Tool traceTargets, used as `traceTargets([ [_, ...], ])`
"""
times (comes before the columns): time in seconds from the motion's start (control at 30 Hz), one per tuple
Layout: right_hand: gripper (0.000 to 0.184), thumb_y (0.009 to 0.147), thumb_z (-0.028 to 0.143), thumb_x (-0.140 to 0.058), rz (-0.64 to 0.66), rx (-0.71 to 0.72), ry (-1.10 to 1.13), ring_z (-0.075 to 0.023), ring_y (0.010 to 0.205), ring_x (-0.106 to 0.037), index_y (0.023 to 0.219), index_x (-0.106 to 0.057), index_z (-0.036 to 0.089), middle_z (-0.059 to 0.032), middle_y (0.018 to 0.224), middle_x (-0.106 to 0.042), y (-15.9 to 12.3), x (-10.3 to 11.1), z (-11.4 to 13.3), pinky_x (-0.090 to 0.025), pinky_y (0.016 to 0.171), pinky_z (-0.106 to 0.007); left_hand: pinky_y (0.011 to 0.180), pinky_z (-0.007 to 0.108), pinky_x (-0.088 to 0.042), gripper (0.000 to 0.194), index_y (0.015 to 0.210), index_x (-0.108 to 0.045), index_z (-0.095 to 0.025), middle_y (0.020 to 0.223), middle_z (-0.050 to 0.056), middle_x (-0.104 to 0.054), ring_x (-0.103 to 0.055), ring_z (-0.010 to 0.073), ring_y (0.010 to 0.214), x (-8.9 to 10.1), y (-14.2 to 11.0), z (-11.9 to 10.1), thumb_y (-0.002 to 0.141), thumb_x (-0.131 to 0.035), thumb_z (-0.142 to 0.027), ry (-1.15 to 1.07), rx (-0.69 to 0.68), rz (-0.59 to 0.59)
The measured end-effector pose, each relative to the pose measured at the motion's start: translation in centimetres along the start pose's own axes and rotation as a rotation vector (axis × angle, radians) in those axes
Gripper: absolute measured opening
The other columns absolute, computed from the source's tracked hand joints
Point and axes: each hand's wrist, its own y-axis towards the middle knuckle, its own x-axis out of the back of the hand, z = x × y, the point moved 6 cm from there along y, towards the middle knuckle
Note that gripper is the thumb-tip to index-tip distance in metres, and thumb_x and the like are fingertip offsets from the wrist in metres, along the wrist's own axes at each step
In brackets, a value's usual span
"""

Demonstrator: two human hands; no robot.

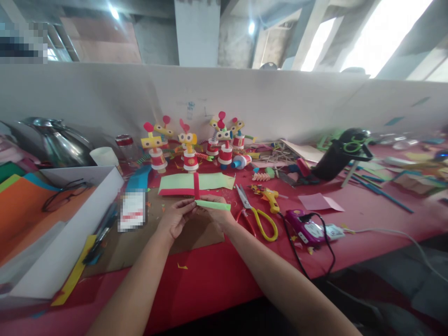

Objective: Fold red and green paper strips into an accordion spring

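A narrow light green paper strip point(213, 205) is held between my hands above a brown cardboard sheet point(140, 252). My left hand point(178, 217) pinches its left end. My right hand point(217, 215) grips it from below and behind, its fingertips partly hidden by the strip. Just beyond lie a wider pale green paper sheet point(178, 182) and a red paper strip point(196, 184) standing across it. Scissors with yellow handles point(264, 224) lie right of my right hand, next to red-handled pliers point(245, 221).
Several red-and-white paper cup figures point(191, 158) stand at the back. A yellow glue gun point(272, 199) and a purple power strip point(304, 228) with cables are on the right. On the left are a white box point(45, 275) of coloured paper and a metal jug point(63, 144).
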Motion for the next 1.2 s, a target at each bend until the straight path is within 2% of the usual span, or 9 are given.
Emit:
traceTargets([
  [0.17,0.018,0.067,0.036,-0.073,0.001,0.005,-0.006,-0.0176,0.075,-0.064,0.077,-0.073,0.021,-0.0018,0.079,-0.071,-0.2,-0.3,0.4,-0.051,0.073,-0.031,0.067,0.016,-0.055,0.018,0.074,-0.071,-0.009,0.071,0.006,-0.072,-0.067,0.0102,0.065,-0.1,-0.1,-0.2,0.058,-0.079,-0.003,-0.013,-0.041,-0.021],
  [0.27,0.02,0.066,0.031,-0.073,-0.019,-0.01,0.047,-0.0161,0.075,-0.064,0.083,-0.071,0.02,-0.001,0.078,-0.071,-0.4,-0.4,0.6,-0.05,0.073,-0.03,0.068,0.016,-0.054,0.021,0.073,-0.071,-0.01,0.069,0.004,-0.071,-0.067,0.0098,0.065,0.0,0.0,-0.4,0.056,-0.081,-0.006,-0.032,-0.083,-0.058],
  [0.37,0.023,0.066,0.028,-0.074,0.022,-0.014,0.097,-0.0149,0.073,-0.064,0.087,-0.07,0.019,-0.001,0.076,-0.07,-0.6,-0.8,0.7,-0.049,0.072,-0.028,0.068,0.017,-0.054,0.022,0.073,-0.07,-0.011,0.068,0.003,-0.07,-0.067,0.0096,0.065,0.1,0.1,-0.5,0.054,-0.082,-0.008,-0.042,-0.134,-0.079],
  [0.57,0.019,0.069,0.032,-0.073,-0.124,0.024,0.0,-0.0137,0.065,-0.061,0.075,-0.071,0.015,-0.0024,0.07,-0.069,-0.4,0.1,0.3,-0.047,0.065,-0.026,0.069,0.018,-0.054,0.025,0.076,-0.07,-0.012,0.071,0.003,-0.071,-0.068,0.0112,0.067,-0.6,-0.2,-0.4,0.054,-0.082,-0.01,-0.029,-0.157,-0.012],
  [0.77,0.017,0.067,0.03,-0.075,-0.154,0.022,0.038,-0.0148,0.066,-0.061,0.076,-0.072,0.016,-0.0018,0.071,-0.07,-0.4,0.2,0.0,-0.047,0.067,-0.028,0.071,0.019,-0.054,0.025,0.078,-0.071,-0.012,0.076,0.004,-0.073,-0.068,0.0116,0.07,-1.0,-0.3,-0.1,0.055,-0.082,-0.009,-0.053,-0.128,-0.001],
  [0.97,0.017,0.069,0.03,-0.073,-0.114,0.018,0.059,-0.0155,0.067,-0.061,0.076,-0.072,0.015,-0.0033,0.071,-0.069,-0.4,0.0,-0.3,-0.047,0.067,-0.028,0.068,0.019,-0.053,0.026,0.075,-0.072,-0.011,0.071,0.004,-0.072,-0.067,0.011,0.066,-0.7,-0.2,-0.1,0.053,-0.084,-0.011,-0.021,-0.146,-0.038],
  [1.2,0.015,0.07,0.03,-0.074,-0.087,-0.017,0.208,-0.0108,0.061,-0.056,0.068,-0.07,0.015,-0.0005,0.063,-0.064,-0.1,0.0,-0.8,-0.045,0.064,-0.024,0.067,0.02,-0.051,0.033,0.076,-0.071,-0.012,0.07,0.003,-0.071,-0.065,0.0101,0.063,-0.7,-0.1,-0.4,0.047,-0.087,-0.014,-0.023,-0.2,-0.066],
])
